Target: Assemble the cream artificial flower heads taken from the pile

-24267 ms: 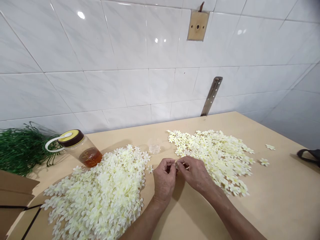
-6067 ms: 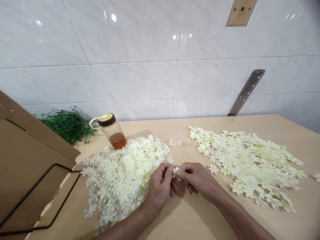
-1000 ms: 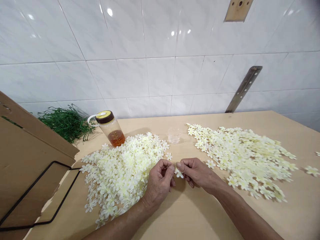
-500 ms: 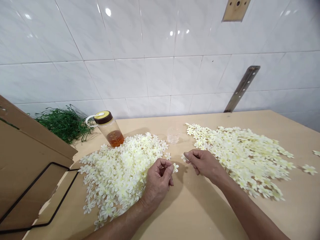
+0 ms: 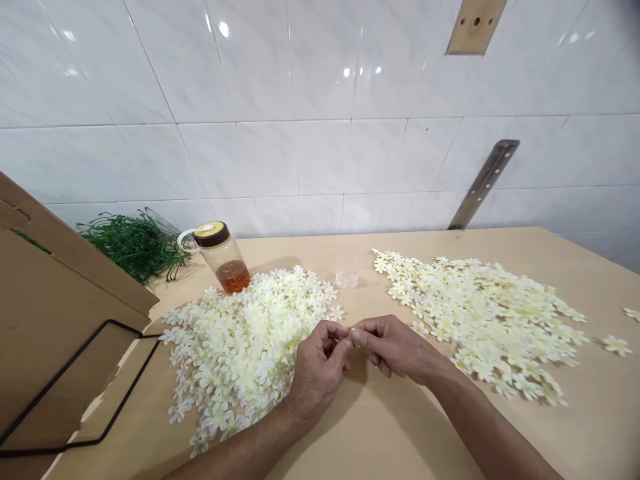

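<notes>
My left hand (image 5: 323, 360) is closed in a pinch at the right edge of a thick heap of pale cream artificial flowers (image 5: 245, 333). My right hand (image 5: 393, 343) is pinched too, its thumb and forefinger touching the left fingertips. Between the fingertips a small pale bit of an artificial flower (image 5: 352, 331) shows; the fingers hide most of it. A single cream flower (image 5: 419, 328) lies just beyond my right hand. Farther right, more flowers (image 5: 485, 313) are spread in a thinner layer.
Behind the left heap stands a bottle (image 5: 227, 263) of amber liquid with a yellow-and-brown lid. Green artificial stems (image 5: 135, 247) lie at the back left. A clear small object (image 5: 347, 279) sits between the heaps. Cardboard (image 5: 60, 280) and a black wire frame (image 5: 105, 427) border the left.
My right hand has moved left and slightly down to meet my left hand. The flower that stuck out from my left fingertips is now mostly hidden. The view has shifted slightly.
</notes>
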### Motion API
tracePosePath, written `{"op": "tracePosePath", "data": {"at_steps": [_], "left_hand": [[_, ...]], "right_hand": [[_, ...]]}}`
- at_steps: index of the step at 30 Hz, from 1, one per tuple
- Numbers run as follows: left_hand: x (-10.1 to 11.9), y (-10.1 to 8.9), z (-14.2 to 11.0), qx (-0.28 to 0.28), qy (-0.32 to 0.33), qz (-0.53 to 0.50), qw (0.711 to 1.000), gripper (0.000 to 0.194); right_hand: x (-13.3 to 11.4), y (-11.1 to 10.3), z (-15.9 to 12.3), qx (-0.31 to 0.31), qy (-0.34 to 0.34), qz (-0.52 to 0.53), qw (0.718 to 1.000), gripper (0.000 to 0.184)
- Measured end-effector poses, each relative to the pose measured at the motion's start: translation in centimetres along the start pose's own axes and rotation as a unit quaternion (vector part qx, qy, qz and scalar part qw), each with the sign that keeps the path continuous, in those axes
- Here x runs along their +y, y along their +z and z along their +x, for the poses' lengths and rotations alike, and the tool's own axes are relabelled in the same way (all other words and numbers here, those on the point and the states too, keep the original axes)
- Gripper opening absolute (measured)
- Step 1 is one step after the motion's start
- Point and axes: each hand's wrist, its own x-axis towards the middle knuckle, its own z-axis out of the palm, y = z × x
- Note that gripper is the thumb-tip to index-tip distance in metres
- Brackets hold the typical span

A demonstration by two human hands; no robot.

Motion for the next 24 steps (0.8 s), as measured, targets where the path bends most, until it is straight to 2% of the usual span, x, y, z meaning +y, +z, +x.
{"op": "tracePosePath", "data": {"at_steps": [6, 11, 19, 24], "left_hand": [[0.0, 0.1, 0.0, 0.002, 0.007, 0.004, 1.0, 0.019], [-0.2, 0.1, 0.1, 0.016, -0.001, 0.008, 1.0, 0.018], [-0.5, 0.1, 0.1, 0.008, -0.011, 0.01, 1.0, 0.015], [-0.1, 0.1, 0.0, 0.001, -0.015, 0.01, 1.0, 0.014]], "right_hand": [[0.6, -0.1, 0.3, 0.059, 0.023, -0.03, 0.998, 0.035], [0.6, -0.8, 0.2, 0.091, -0.001, 0.009, 0.996, 0.033], [0.3, -0.6, 0.0, 0.085, -0.013, 0.07, 0.994, 0.041], [0.5, -0.4, 0.2, 0.103, -0.02, 0.079, 0.991, 0.049]]}}
